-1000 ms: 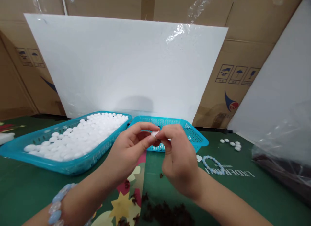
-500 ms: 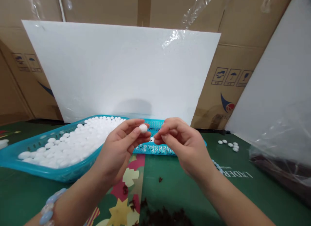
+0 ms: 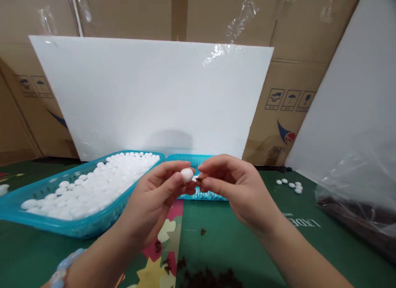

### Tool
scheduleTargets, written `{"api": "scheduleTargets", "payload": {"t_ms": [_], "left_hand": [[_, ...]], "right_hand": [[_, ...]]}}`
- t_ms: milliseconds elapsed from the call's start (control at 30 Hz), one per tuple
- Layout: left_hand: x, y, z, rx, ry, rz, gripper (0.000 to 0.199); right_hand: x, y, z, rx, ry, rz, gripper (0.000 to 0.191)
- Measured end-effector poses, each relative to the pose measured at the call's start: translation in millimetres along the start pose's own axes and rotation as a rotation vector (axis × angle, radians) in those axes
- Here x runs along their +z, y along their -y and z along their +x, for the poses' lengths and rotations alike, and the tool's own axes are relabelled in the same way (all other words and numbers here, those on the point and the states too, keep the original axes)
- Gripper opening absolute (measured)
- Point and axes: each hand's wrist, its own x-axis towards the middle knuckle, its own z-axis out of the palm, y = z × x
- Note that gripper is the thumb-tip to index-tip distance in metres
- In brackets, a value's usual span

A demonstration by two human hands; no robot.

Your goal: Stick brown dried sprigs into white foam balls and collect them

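A smooth white oval ball (image 3: 187, 175) is pinched between the thumb and fingers of my left hand (image 3: 154, 193). Close to it on the right, my right hand (image 3: 238, 185) has its thumb and fingertips closed on a small dark brown bit (image 3: 199, 178). The two hands almost meet in front of the smaller blue basket (image 3: 213, 196), where some white balls show through the slots. On the green table below lies a loose pile of dark brown shreds (image 3: 210, 278), partly cut off by the frame's lower edge.
At left, a large blue basket (image 3: 77, 230) is heaped with white balls (image 3: 102, 189). Several loose white balls (image 3: 291, 185) rest at right, near a clear plastic bag (image 3: 355, 205) with brown contents. A white board (image 3: 154, 98) leans against cardboard boxes (image 3: 216, 15) behind.
My right hand has come closer to the white ball, and the brown bit now shows between its fingertips. The ball stays in my left hand. The view has shifted slightly.
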Motion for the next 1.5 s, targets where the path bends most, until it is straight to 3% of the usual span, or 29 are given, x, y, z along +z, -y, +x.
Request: {"api": "scheduleTargets", "payload": {"t_ms": [333, 1000, 1300, 1500], "left_hand": [[-1.6, -2, -2, 0.001, 0.065, -0.012, 0.010], [-3.9, -3, -5, 0.121, 0.177, 0.229, 0.012], [-1.3, -5, -6, 0.051, 0.152, 0.120, 0.015], [-1.5, -4, -6, 0.097, 0.175, 0.107, 0.012]], "right_hand": [[4, 3, -7, -0.015, 0.031, 0.009, 0.023], [7, 6, -13, 0.010, 0.027, -0.006, 0.020], [9, 7, -14, 0.001, 0.029, 0.007, 0.022], [10, 5, -14, -0.016, 0.002, -0.008, 0.023]]}}
